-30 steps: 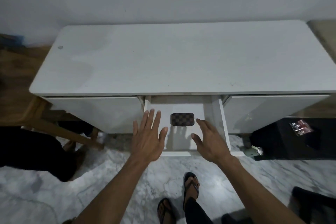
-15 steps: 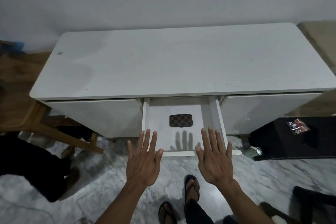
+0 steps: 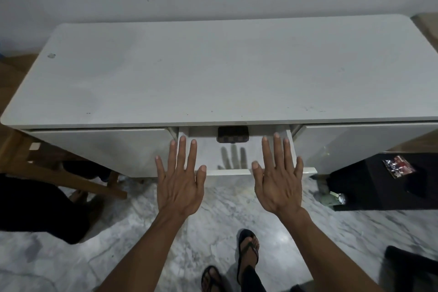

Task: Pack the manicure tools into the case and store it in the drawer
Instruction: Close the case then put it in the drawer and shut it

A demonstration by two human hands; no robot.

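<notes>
A dark checkered manicure case (image 3: 233, 134) lies closed inside the white middle drawer (image 3: 228, 171), half under the desk top's front edge. The drawer stands partly out of the white desk (image 3: 213, 73). My left hand (image 3: 180, 180) and my right hand (image 3: 277, 180) are both flat with straight, spread fingers, side by side at the drawer's front panel. Their fingertips reach over the drawer's left and right sides. Whether the palms touch the front panel I cannot tell. Neither hand holds anything.
Closed white drawer fronts flank the middle drawer. A wooden stool leg (image 3: 71, 180) and a person's dark clothing (image 3: 35, 206) are at the left. A black box (image 3: 384, 182) with a small packet (image 3: 399, 166) sits at the right. My sandalled feet (image 3: 246, 251) stand on the marble floor.
Both hands drew back out of the drawer and flattened at its front panel. The drawer has slid inward, so the case now lies half under the desk top.
</notes>
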